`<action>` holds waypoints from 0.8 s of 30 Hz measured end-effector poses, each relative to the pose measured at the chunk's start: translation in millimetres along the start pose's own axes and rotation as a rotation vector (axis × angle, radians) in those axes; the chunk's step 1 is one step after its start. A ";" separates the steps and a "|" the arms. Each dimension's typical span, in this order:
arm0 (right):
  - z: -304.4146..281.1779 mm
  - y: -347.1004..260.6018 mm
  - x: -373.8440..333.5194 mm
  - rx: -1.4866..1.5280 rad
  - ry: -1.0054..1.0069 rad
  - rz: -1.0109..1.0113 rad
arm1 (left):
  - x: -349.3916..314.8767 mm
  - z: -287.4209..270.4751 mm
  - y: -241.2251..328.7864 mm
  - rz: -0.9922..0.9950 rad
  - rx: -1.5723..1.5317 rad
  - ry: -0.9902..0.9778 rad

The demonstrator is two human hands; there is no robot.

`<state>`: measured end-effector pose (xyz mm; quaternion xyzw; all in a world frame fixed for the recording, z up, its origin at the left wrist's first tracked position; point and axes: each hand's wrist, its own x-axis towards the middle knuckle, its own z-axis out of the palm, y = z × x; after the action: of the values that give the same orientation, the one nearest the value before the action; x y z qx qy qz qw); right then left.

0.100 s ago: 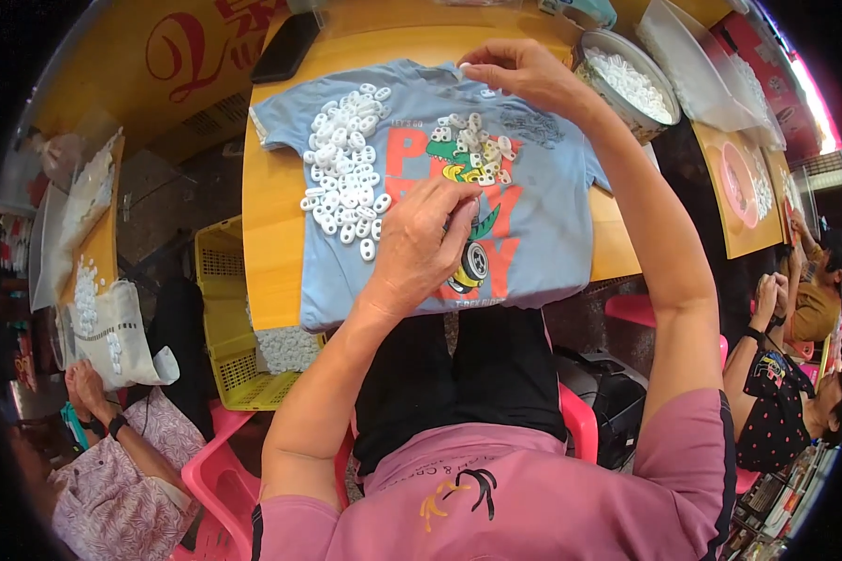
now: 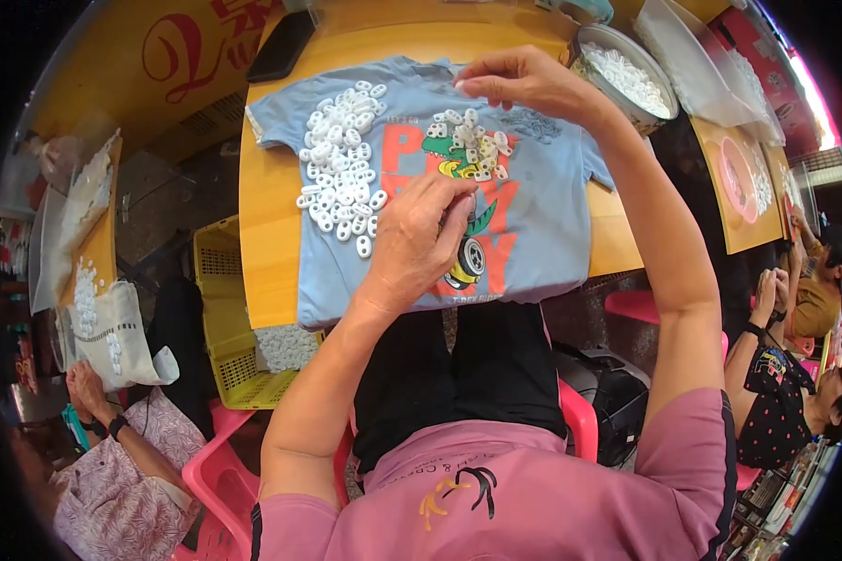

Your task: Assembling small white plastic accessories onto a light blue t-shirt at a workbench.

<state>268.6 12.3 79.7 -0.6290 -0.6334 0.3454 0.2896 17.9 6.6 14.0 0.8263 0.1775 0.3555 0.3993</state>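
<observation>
A light blue T-shirt [image 2: 543,224] with a printed dinosaur and red letters is spread over the table. On its left side lies a heap of white oval plastic pieces with two holes each [image 2: 341,164]. Near the shirt's middle is a smaller cluster of similar pieces with dark or yellowish holes [image 2: 477,140]. My left hand [image 2: 416,234] is closed in a pinch just below that cluster; its fingertips hide whatever they hold. Over the shirt's collar, my right hand [image 2: 524,79] pinches a small white piece [image 2: 460,86]. Small dark bits [image 2: 538,123] lie beneath my right wrist.
A round tin of white pieces [image 2: 622,79] stands at the back right beside a clear plastic bin [image 2: 688,61]. A dark phone [image 2: 282,45] lies at the back left. A yellow crate [image 2: 229,327] sits left below the table. Other people sit on both sides.
My right hand has come slightly down and nearer with the small white piece. My left hand keeps its pinch in almost the same spot.
</observation>
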 end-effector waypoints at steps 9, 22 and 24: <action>-1.8 33.7 -17.3 -0.303 0.340 -0.104 | 0.3 2.0 0.3 0.001 -0.006 -0.002; 11.0 42.1 12.0 -0.681 0.361 -0.121 | -0.8 1.7 -1.3 -0.011 -0.010 -0.019; 10.7 42.2 11.0 -0.648 0.387 -0.114 | -1.3 2.5 -2.5 -0.007 -0.023 -0.016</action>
<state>284.7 21.3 38.7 -0.7053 -0.6773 -0.0146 0.2089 18.9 6.1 10.4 0.8237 0.1733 0.3495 0.4115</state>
